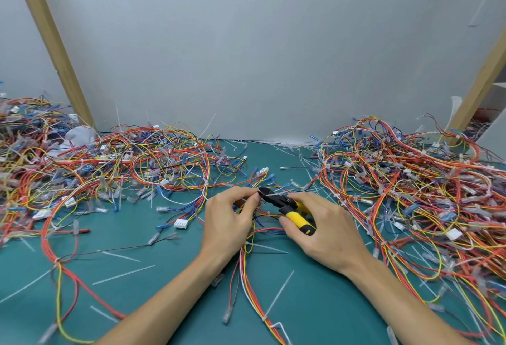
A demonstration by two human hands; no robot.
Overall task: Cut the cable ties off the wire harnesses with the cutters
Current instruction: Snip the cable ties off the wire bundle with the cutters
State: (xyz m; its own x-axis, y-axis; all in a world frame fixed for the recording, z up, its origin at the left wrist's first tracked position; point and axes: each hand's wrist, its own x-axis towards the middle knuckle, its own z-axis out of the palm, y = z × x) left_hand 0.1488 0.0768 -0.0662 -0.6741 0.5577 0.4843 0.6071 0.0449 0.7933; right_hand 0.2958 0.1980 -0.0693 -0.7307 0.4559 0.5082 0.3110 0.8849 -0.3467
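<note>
Grips the yellow-handled cutters [294, 214] in the right hand [325, 235], fingers curled round the handles, above the middle of the green desk [164, 303], with the black jaws aimed left at the left hand [230, 221]. Pinches a wire harness [244, 270] of red, yellow and white leads between left thumb and fingertips, right at the cutter tips, with its leads trailing nearer across the desk. Flanked by a tangled left pile [95, 169] and right pile [410, 180] of harnesses, with loose white cable ties [123, 275] scattered about and a grey wall [260, 57] at the far side
</note>
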